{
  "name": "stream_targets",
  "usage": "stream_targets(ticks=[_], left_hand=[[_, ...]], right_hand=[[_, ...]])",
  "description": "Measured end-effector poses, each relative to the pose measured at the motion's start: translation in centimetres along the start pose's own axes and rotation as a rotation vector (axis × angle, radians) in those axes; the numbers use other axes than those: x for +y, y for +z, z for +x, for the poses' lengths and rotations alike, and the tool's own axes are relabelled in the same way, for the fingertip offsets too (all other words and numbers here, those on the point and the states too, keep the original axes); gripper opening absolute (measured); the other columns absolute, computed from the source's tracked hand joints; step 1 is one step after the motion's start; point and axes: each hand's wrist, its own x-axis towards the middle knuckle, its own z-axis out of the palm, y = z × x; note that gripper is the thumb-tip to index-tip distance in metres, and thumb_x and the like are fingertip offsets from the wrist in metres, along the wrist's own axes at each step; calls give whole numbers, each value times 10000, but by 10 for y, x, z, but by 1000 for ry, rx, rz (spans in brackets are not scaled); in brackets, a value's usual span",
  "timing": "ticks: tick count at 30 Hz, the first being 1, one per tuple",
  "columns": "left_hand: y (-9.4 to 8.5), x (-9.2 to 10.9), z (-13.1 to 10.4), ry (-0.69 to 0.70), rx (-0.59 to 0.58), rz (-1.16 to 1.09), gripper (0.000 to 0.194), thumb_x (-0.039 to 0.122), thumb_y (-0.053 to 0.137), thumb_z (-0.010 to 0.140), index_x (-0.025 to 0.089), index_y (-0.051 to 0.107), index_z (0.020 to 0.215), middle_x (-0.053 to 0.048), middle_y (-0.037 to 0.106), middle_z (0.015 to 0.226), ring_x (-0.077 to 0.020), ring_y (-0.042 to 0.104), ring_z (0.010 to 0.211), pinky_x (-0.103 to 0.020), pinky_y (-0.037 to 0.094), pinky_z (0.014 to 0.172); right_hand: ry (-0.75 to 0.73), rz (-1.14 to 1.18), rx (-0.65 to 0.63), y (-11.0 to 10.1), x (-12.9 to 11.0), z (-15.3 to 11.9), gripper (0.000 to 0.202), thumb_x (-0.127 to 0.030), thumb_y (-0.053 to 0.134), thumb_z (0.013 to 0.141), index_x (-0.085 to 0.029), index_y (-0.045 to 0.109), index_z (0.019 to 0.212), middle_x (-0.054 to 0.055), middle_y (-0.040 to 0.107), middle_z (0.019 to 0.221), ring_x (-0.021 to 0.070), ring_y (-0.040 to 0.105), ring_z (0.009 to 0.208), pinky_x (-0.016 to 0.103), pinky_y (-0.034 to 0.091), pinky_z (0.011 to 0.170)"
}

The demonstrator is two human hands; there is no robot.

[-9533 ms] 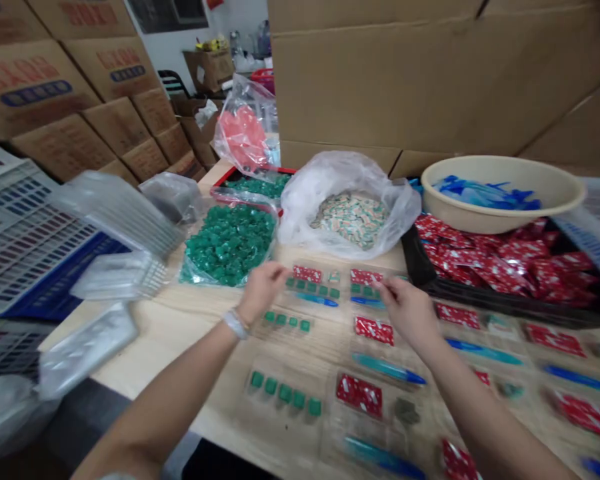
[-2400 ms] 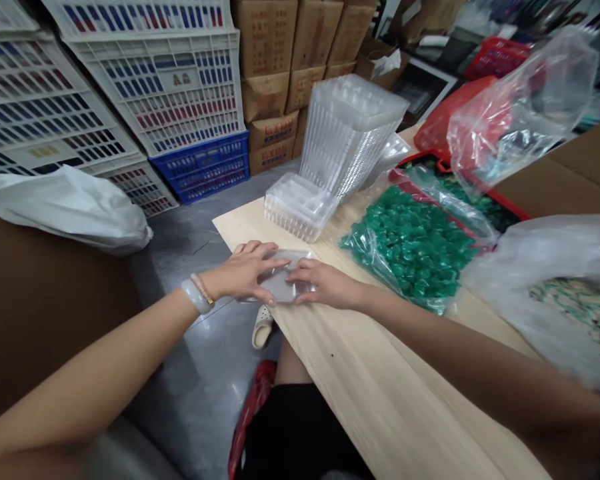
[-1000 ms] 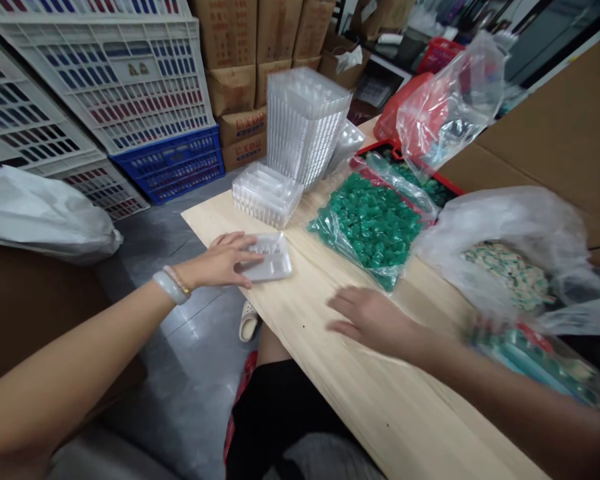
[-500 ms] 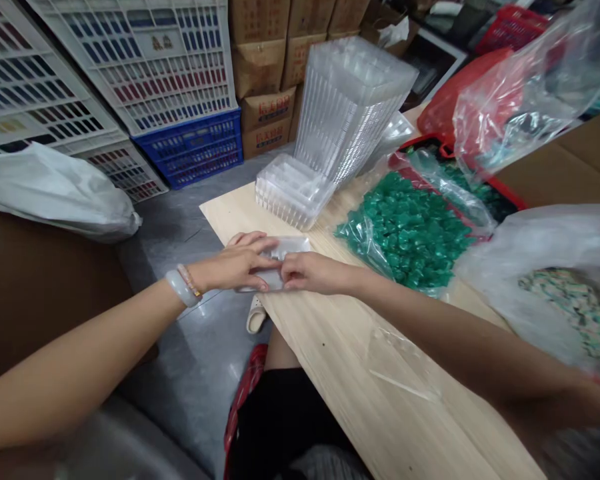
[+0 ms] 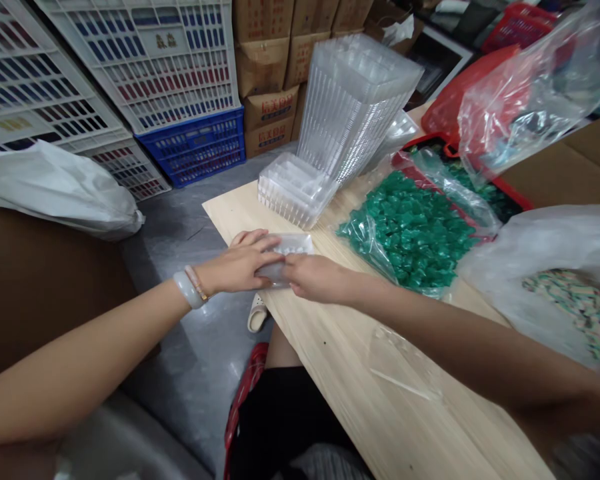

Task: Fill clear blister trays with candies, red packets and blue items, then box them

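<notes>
A clear plastic box (image 5: pixel 300 243) lies at the left edge of the pale wooden table. My left hand (image 5: pixel 240 265) grips its left end, fingers fanned over the top and thumb along the near side. At the box's right end, my right hand (image 5: pixel 316 277) is closed with curled fingers, and its fingertips press against the rim. Whether a small item sits between those fingertips is hidden. A loose clear plastic piece (image 5: pixel 405 367), flat and thin, lies on the table under my right forearm.
Behind the hands stand a short stack of clear plastic boxes (image 5: pixel 296 190) and a tall stack (image 5: pixel 353 107). An open bag of green wrapped pieces (image 5: pixel 413 230) lies to the right, beside a white bag (image 5: pixel 500 257) with multicoloured pieces. Crates (image 5: pixel 193 148) stand on the floor.
My right hand has turned slightly and shifted a little to the right along the box's rim. My left hand keeps its place on the box. The view has moved slightly.
</notes>
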Motion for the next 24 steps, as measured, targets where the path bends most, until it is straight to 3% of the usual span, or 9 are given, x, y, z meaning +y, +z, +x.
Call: stream_targets(ticks=[3, 6, 8, 10, 13, 15, 17, 20, 24], left_hand=[[6, 15, -5, -50, 111, 23, 352, 314, 546, 730, 190, 517, 1057, -75, 356, 1327, -286, 158, 1281, -480, 121, 1028], [-9, 19, -15, -66, 259, -22, 411, 375, 523, 752, 178, 471, 1109, -103, 310, 1352, -273, 191, 1278, -492, 112, 1038], [-25, 14, -19, -79, 368, -86, 606, 476, 527, 727, 192, 357, 1235, -110, 234, 1391, -270, 203, 1274, -471, 160, 1036], [-35, 5, -17, -63, 331, -108, 745, 561, 526, 687, 215, 282, 1299, -100, 190, 1412, -283, 173, 1283, -456, 181, 1030], [-29, -4, 1, -9, 33, -36, 779, 634, 524, 631, 271, 330, 1292, -72, 172, 1425, -341, 83, 1292, -512, 110, 1016], [-19, -4, 17, -7, -109, 9, 741, 642, 526, 620, 308, 377, 1264, -52, 140, 1436, -357, 82, 1285, -519, 93, 1006], [-11, -2, 30, -12, -166, 26, 696, 638, 522, 626, 332, 408, 1240, -39, 119, 1442, -338, 131, 1275, -486, 123, 1005], [-9, 2, 37, -10, -194, 32, 654, 630, 513, 640, 353, 421, 1226, -33, 121, 1442, -310, 167, 1265, -446, 158, 999], [-8, 3, 34, -27, -176, 34, 630, 615, 490, 676, 360, 392, 1244, -22, 92, 1448, -298, 130, 1278, -431, 123, 1008]], right_hand=[[54, -227, -47, 5, -16, 6, 240, -68, 389, 785, -80, 589, 917, 143, 582, 939, 208, 562, 781, 292, 402, 600], [28, -318, 10, -16, -23, -12, 216, -74, 386, 789, -105, 579, 879, 119, 588, 884, 194, 554, 733, 274, 376, 540], [85, -356, 128, -32, -29, -50, 181, -82, 390, 781, -127, 559, 829, 99, 578, 832, 183, 533, 695, 264, 347, 501], [142, -355, 207, -31, -44, -109, 127, -92, 416, 754, -156, 523, 727, 68, 557, 749, 157, 496, 616, 256, 319, 468], [3, -266, 133, 20, -78, -207, 120, -89, 442, 687, -190, 480, 636, 19, 518, 619, 137, 456, 517, 262, 289, 421], [81, -273, 115, 69, -96, -257, 123, -74, 453, 654, -187, 497, 637, 26, 551, 642, 135, 460, 497, 264, 267, 396], [191, -267, 70, 103, -101, -280, 132, -62, 473, 659, -184, 504, 620, 23, 556, 618, 129, 443, 456, 262, 260, 385], [301, -219, 78, 91, -83, -253, 109, -120, 510, 727, -175, 528, 634, 26, 552, 605, 145, 487, 517, 256, 326, 447], [225, -75, 228, 17, -31, -140, 170, -263, 451, 833, -154, 576, 873, 74, 586, 848, 184, 526, 806, 289, 392, 674]])
